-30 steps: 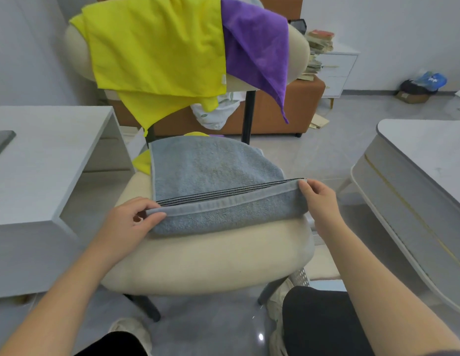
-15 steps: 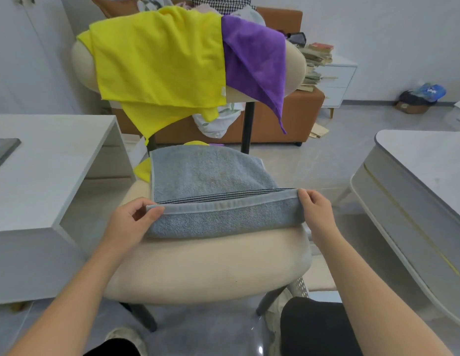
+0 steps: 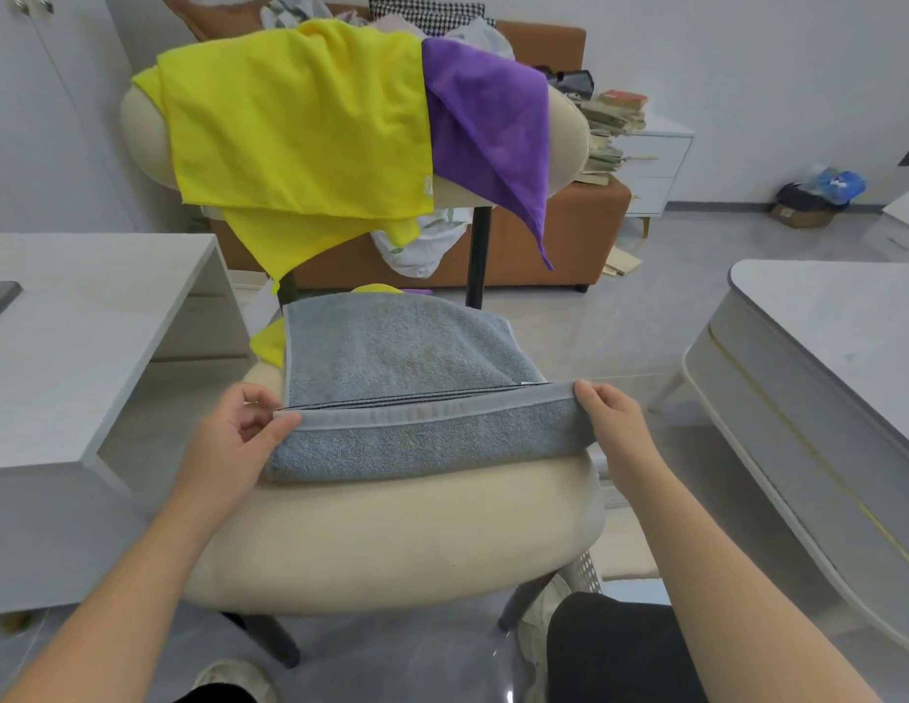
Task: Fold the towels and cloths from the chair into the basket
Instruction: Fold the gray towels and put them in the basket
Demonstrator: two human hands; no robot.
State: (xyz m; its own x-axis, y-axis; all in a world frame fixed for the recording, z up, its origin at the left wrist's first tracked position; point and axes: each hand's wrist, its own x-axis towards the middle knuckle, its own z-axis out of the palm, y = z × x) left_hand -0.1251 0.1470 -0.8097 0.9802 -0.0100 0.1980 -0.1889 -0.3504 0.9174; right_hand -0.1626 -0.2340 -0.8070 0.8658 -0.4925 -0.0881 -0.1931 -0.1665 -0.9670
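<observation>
On the left stands a white desk (image 3: pixel 87 322) on a shiny grey floor (image 3: pixel 594 327). Next to it, the left hand (image 3: pixel 239 433) pinches the left end of the grey towel (image 3: pixel 407 357), thumb on top. The towel lies on the cream chair seat (image 3: pixel 391 540), and its near part is folded over, with dark stripes along the fold. Over the chair back (image 3: pixel 569 139) hang a yellow cloth (image 3: pixel 300 129) and a purple cloth (image 3: pixel 488 129) – side by side and touching. The right hand (image 3: pixel 612 423) grips the right end of the same fold. Behind the chair sits a brown sofa (image 3: pixel 584 215), with a pile of books (image 3: pixel 615 124) on white drawers (image 3: pixel 655 170) – and on the far right a white table (image 3: pixel 822 347) with a round corner.
</observation>
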